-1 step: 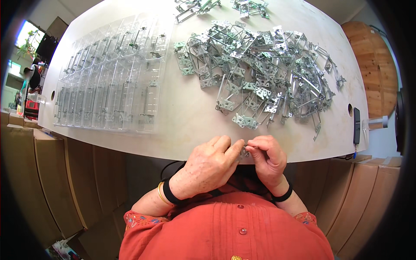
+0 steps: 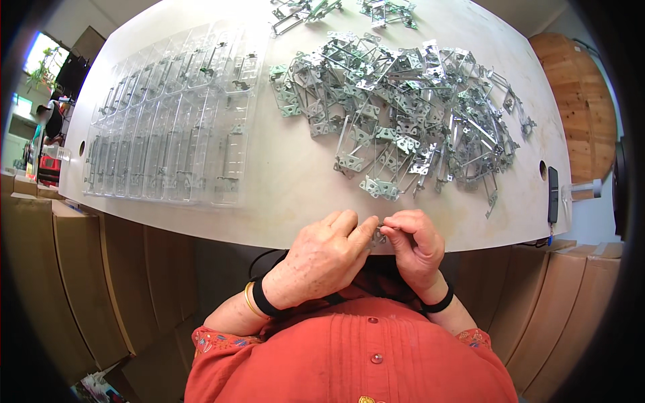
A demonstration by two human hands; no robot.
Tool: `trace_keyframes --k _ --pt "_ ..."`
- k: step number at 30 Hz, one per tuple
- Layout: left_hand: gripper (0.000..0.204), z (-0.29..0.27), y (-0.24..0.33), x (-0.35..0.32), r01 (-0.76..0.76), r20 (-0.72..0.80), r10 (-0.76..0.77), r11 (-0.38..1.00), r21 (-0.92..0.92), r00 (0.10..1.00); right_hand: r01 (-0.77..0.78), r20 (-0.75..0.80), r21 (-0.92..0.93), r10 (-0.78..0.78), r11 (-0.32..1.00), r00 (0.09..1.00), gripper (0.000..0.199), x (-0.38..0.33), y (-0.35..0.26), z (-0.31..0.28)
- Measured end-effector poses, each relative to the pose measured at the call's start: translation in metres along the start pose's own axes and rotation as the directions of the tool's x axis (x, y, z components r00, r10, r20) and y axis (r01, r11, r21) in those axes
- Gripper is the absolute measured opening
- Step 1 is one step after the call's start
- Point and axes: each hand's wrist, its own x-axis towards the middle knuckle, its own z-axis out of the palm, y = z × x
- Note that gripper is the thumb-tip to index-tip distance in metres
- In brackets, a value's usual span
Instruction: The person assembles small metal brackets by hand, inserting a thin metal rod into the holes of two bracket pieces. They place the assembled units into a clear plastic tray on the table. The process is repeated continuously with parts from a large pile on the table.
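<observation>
Staying put, left hand [image 2: 326,254] and right hand [image 2: 419,250] hold a metal piece [image 2: 379,236].

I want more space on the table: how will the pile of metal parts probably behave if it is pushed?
The pile of metal parts would probably drag in clumps, because its pieces overlap and cross. Pieces at its right edge might slide separately, as they lie more spread out. Single pieces are likely stiff, with straight thin bars.
</observation>
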Motion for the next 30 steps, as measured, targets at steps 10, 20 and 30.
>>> trace_keyframes --k 10,20,30 --pt "0.045 -0.0001 0.0003 -0.0005 -0.006 -0.003 0.006 1.000 0.007 1.000 -0.001 -0.010 0.021 0.001 1.000 1.000 0.022 -0.0006 -0.0001 0.0005" --pt "0.044 -0.0003 0.0006 -0.0007 -0.009 -0.007 0.009 1.000 0.010 1.000 0.014 -0.009 0.006 -0.014 1.000 1.000 0.022 0.0010 -0.0018 0.0000" --pt "0.044 -0.0010 0.0005 -0.0005 -0.011 -0.005 0.011 1.000 0.014 1.000 0.009 -0.003 0.022 -0.009 1.000 1.000 0.022 0.0007 -0.0011 -0.0001"
